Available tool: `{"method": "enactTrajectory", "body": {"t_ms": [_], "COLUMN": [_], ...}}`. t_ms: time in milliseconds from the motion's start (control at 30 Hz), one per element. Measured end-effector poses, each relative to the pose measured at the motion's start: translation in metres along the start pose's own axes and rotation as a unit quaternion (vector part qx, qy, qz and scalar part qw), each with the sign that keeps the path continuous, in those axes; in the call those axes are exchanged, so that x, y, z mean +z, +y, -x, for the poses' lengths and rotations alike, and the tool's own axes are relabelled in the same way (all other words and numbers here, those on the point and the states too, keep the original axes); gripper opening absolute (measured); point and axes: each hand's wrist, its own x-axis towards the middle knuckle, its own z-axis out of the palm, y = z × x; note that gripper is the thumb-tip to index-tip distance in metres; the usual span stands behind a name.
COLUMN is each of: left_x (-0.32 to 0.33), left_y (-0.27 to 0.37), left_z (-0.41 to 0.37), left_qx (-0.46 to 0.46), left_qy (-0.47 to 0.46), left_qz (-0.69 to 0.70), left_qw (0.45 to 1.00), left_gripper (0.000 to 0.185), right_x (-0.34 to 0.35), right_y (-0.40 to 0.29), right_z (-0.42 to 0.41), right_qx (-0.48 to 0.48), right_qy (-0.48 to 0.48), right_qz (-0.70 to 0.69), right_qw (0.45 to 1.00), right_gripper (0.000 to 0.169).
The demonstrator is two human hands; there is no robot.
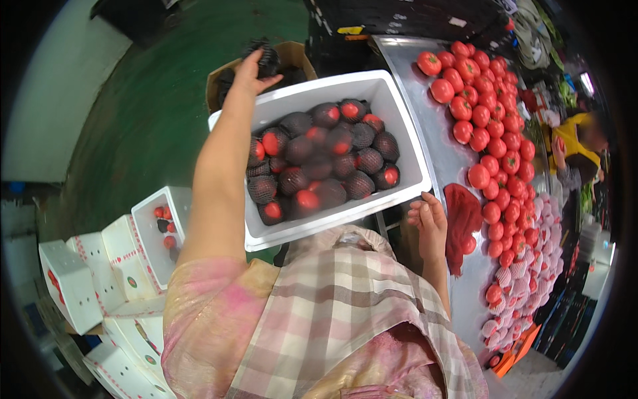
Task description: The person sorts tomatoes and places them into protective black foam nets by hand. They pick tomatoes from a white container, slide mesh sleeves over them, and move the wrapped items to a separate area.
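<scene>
A white foam box stands tilted before me, holding many tomatoes, most in black foam net sleeves. Beyond its far left corner, my left hand is raised at a cardboard box, a bunch of black foam nets between thumb and fingers. The cardboard box has more dark netting inside. My right hand is beside the foam box's near right corner, fingers loosely curled and holding nothing; whether a fingertip touches the rim cannot be told.
On the right, a metal table bears bare tomatoes, tomatoes in pink foam nets and a red cloth. A person in a yellow vest is beyond it. Foam boxes stand at lower left, one holding tomatoes.
</scene>
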Motion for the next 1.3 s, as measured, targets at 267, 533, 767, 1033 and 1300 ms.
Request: {"method": "enactTrajectory", "body": {"t_ms": [267, 533, 767, 1033, 1300], "left_x": [0.021, 0.058, 0.055, 0.038, 0.07], "left_y": [-0.001, -0.128, -0.221, -0.192, -0.172], "left_z": [-0.015, 0.117, 0.129, 0.116, 0.249], "left_qx": [0.132, 0.238, 0.244, 0.129, 0.084], "left_qy": [0.241, -0.244, -0.156, -0.184, -0.238], "left_qz": [-0.18, -0.676, -0.809, -0.614, -0.334], "left_qw": [0.945, 0.653, 0.511, 0.757, 0.908], "left_gripper": [0.086, 0.049, 0.071, 0.078, 0.061], "right_x": [-0.009, 0.005, 0.032, 0.026, 0.093], "right_y": [0.001, 0.002, 0.003, 0.004, -0.014], "right_z": [-0.003, -0.031, -0.046, -0.039, -0.057], "right_qx": [0.047, 0.076, 0.073, 0.042, -0.255], "right_qy": [0.018, -0.028, -0.113, -0.108, -0.1], "right_qz": [0.008, 0.029, 0.052, 0.04, 0.276], "right_qw": [0.999, 0.996, 0.99, 0.992, 0.921], "right_gripper": [0.031, 0.031, 0.03, 0.036, 0.052]}}
